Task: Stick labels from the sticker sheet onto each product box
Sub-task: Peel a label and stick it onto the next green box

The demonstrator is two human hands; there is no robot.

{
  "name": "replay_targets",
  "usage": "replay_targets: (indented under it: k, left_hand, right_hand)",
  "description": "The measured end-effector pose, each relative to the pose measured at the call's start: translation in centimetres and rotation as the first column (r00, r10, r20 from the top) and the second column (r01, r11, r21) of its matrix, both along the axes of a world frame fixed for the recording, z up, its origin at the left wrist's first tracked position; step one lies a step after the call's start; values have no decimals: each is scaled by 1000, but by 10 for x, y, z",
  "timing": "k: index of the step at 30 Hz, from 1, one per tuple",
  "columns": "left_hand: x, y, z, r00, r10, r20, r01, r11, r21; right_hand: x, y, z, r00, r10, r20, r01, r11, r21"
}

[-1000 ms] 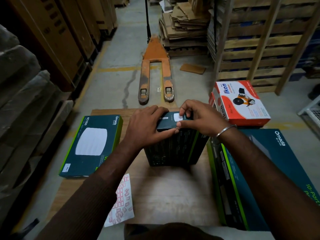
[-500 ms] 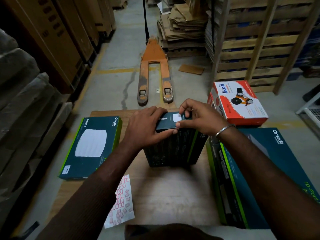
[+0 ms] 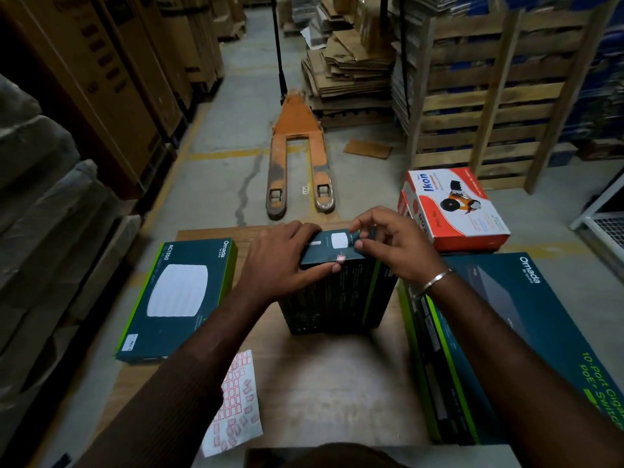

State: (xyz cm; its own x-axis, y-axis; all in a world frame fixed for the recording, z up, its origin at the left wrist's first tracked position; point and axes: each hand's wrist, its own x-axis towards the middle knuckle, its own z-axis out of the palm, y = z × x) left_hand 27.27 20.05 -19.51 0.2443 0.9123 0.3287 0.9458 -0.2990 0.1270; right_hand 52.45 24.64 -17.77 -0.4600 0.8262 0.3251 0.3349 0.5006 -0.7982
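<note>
- At the left of the frame, a flat dark-green box (image 3: 175,298) is seen lying on the wooden table (image 3: 337,383); a small white tag shows at its near corner, but whether that is one of the task's labels cannot be told.
- Low and left of centre, the sticker sheet (image 3: 236,403) is laid on the table, partly under the left forearm. Many red-framed labels remain on it, so labelling is judged far from finished.
- At centre, an upright dark box (image 3: 337,295) is steadied by the left hand (image 3: 280,261), whose fingers are curled over its top edge, the thumb pressed beside a small red-edged label (image 3: 341,258) already stuck there.
- Just right of it, the right hand (image 3: 391,244) is held over the box top, thumb and forefinger pinched close; whether anything is gripped between them cannot be told.
- At the right, a red-and-white box (image 3: 462,211) and a long green box (image 3: 506,349) are seen with no such label visible; these are judged still to be done.
</note>
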Motion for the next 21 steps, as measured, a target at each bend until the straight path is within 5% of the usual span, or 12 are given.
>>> replay_targets:
  k: [4,11,21]
  left_hand:
    - [-1,-2,0,999,-11,-45,10,1000,-20]
    - [1,-4,3,991,-20,-134,13,999,-53]
    - [9,-8,7,980,-50,-194,23,990,-138]
  right_hand:
    - [12,-11,-3,987,-144,-68,151,981,119]
    - [7,-28,-24,876,-164,453,16,950,312]
    - [13,-42,-48,907,-300,297,233,943,239]
